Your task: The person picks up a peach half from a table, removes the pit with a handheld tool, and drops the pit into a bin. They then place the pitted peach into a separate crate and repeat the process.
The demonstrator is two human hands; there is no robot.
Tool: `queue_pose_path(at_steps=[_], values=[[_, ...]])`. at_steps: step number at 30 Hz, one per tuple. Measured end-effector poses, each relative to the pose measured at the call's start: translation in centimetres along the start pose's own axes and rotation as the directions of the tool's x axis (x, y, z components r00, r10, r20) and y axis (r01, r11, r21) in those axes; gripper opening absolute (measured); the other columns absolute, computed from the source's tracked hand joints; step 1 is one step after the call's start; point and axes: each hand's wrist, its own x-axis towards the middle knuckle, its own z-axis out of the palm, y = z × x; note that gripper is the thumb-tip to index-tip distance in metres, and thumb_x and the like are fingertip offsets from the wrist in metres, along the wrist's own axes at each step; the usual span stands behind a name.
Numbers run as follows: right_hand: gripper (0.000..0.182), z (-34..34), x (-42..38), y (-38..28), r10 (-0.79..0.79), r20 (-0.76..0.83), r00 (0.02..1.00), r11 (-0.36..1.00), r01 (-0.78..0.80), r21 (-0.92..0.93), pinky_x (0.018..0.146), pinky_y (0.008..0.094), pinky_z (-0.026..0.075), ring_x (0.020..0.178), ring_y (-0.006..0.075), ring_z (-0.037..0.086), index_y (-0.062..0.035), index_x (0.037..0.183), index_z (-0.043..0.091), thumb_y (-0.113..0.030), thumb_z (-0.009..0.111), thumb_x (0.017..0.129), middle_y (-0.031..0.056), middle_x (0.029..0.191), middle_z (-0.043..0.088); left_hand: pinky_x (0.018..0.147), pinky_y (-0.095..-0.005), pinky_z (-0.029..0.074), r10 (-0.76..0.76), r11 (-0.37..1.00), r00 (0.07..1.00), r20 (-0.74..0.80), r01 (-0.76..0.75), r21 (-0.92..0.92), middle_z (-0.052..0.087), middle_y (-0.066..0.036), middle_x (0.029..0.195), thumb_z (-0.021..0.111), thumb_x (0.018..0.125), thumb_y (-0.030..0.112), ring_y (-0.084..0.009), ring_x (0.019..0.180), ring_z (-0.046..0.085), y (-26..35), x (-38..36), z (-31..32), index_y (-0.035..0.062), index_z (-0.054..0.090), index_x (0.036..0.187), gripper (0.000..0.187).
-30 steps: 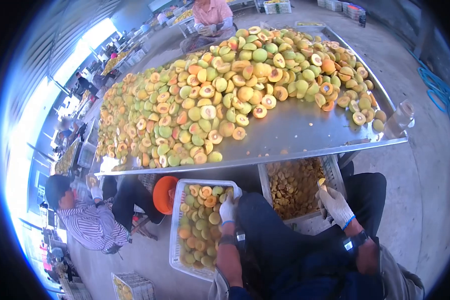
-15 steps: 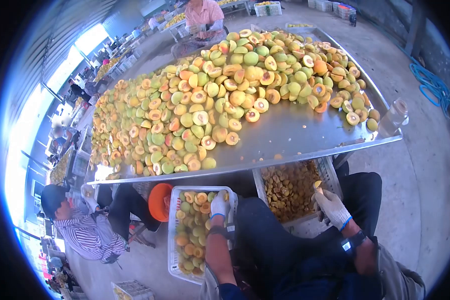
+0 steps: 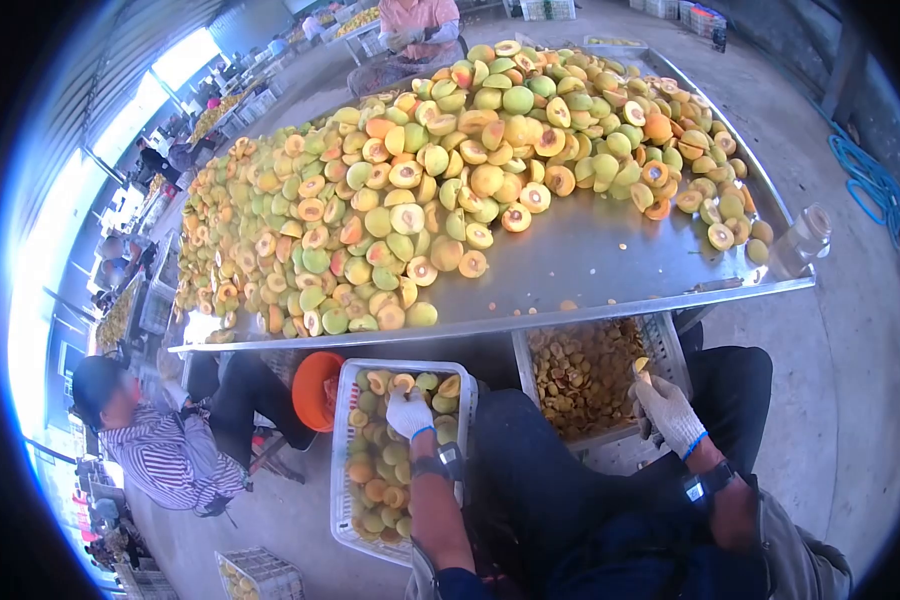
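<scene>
My left hand, in a white knitted glove, reaches down over halved yellow-green fruit in a white plastic crate. Its fingertips are right beside a cut orange half near the crate's far end, and I cannot tell whether they grip it. Beside my right leg, my gloved right hand is closed round a thin thing whose yellow, crescent-shaped tip sticks up past the fingers. Just left of this hand stands a crate of brown fruit stones and scraps, partly under the table.
A metal-topped table carries a big heap of halved fruit. On its right corner are a clear jar and a knife-like tool. An orange bucket and a seated co-worker are at left.
My left hand has moved left, from the crate's right side to over the fruit. The right hand keeps its hold. The whole view has shifted slightly.
</scene>
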Motion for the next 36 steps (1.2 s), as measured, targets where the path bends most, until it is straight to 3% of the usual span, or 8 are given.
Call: queue_pose_path(at_steps=[9, 18, 25, 28, 30, 31, 34, 36], values=[[0.032, 0.5, 0.1, -0.5, 0.029, 0.0, 1.0, 0.999, -0.029, -0.02, 0.042, 0.0236, 0.04, 0.047, 0.007, 0.052, -0.0064, 0.102, 0.062, -0.036, 0.053, 0.107, -0.0019, 0.07, 0.056, 0.1, -0.044, 0.055, 0.49, 0.867, 0.775, 0.4, -0.483, -0.126, 0.074, -0.015, 0.123, 0.069, 0.085, 0.006, -0.035, 0.119, 0.068, 0.0, -3.3, 1.4, 0.0087, 0.079, 0.108, 0.025], [0.031, 1.0, 1.0, -0.1, 0.036, 0.013, 0.999, 0.999, -0.036, 0.012, 0.042, 0.0243, 0.041, 0.048, 0.0074, 0.053, -0.0067, 0.102, 0.062, -0.036, 0.054, 0.106, -0.001, 0.072, 0.057, 0.083, -0.0406, 0.059, 0.592, 0.661, 0.562, 0.578, -0.748, 0.05, 0.076, -0.01, 0.103, 0.059, 0.094, 0.016, -0.0306, 0.098, 0.072, -2.0, -0.5, 4.3, 0.0137, 0.075, 0.111, 0.023], [0.034, -1.2, -0.6, -0.5, -0.087, 0.205, 0.975, 0.927, 0.004, 0.376, 0.046, 0.024, 0.043, 0.052, 0.0075, 0.054, -0.0064, 0.105, 0.062, -0.039, 0.052, 0.106, -0.0004, 0.072, 0.058, 0.087, -0.0466, 0.057, 0.366, 0.871, 0.765, 0.53, -0.482, 0.094, 0.076, -0.018, 0.102, 0.072, 0.087, 0.023, -0.0392, 0.093, 0.072, 4.2, 1.7, -0.9, 0.0103, 0.081, 0.103, 0.022], [0.039, -1.9, -1.3, -2.5, -0.082, 0.248, 0.965, 0.955, 0.005, 0.295, 0.047, 0.0235, 0.044, 0.054, 0.0071, 0.054, -0.0053, 0.107, 0.062, -0.043, 0.052, 0.107, -0.0004, 0.073, 0.057, 0.084, -0.0421, 0.057, 0.267, 0.955, 0.913, 0.307, -0.294, 0.043, 0.077, -0.02, 0.1, 0.073, 0.09, 0.02, -0.0341, 0.091, 0.074, 7.7, 1.8, -5.6, 0.0047, 0.08, 0.104, 0.023], [0.041, -1.3, 0.3, -1.9, -0.031, 0.103, 0.994, 0.981, 0.05, -0.188, 0.045, 0.0236, 0.042, 0.052, 0.0064, 0.052, -0.0047, 0.109, 0.062, -0.045, 0.052, 0.106, -0.0008, 0.073, 0.057, 0.082, -0.0395, 0.058, 0.26, 0.965, 0.944, 0.202, -0.261, -0.023, 0.078, -0.02, 0.098, 0.073, 0.091, 0.019, -0.0301, 0.088, 0.075, 11.7, 1.4, -8.3, 0.0015, 0.079, 0.105, 0.023], [0.04, -1.4, 0.4, -1.6, 0.001, 0.186, 0.982, 0.999, -0.007, 0.034, 0.042, 0.0241, 0.039, 0.049, 0.0061, 0.05, -0.0053, 0.106, 0.063, -0.044, 0.054, 0.106, -0.0015, 0.073, 0.057, 0.08, -0.0364, 0.057, 0.223, 0.958, 0.934, 0.28, -0.156, -0.242, 0.077, -0.016, 0.095, 0.07, 0.092, 0.015, -0.0251, 0.085, 0.072, 15.3, 0.0, -9.7, -0.002, 0.078, 0.106, 0.024], [0.041, -1.4, 0.0, -2.5, 0.048, 0.339, 0.94, 0.99, 0.001, -0.142, 0.04, 0.024, 0.037, 0.046, 0.0058, 0.047, -0.0061, 0.105, 0.064, -0.046, 0.056, 0.106, -0.0024, 0.071, 0.057, 0.077, -0.031, 0.056, 0.21, 0.812, 0.722, 0.66, 0.247, -0.529, 0.076, -0.009, 0.099, 0.069, 0.094, 0.014, -0.0147, 0.084, 0.068, 25.1, -5.8, -13.2, -0.005, 0.076, 0.111, 0.026], [0.042, -2.0, 0.2, -0.8, -0.022, 0.577, 0.817, 0.935, -0.187, 0.301, 0.04, 0.0225, 0.036, 0.045, 0.0061, 0.047, -0.0069, 0.109, 0.066, -0.048, 0.058, 0.106, -0.0028, 0.068, 0.057, 0.094, -0.0307, 0.054, 0.433, 0.811, 0.494, 0.754, 0.153, -0.565, 0.074, -0.009, 0.115, 0.069, 0.097, 0.015, -0.0166, 0.101, 0.069, 26.9, -8.0, -11.6, -0.0052, 0.071, 0.123, 0.033]])
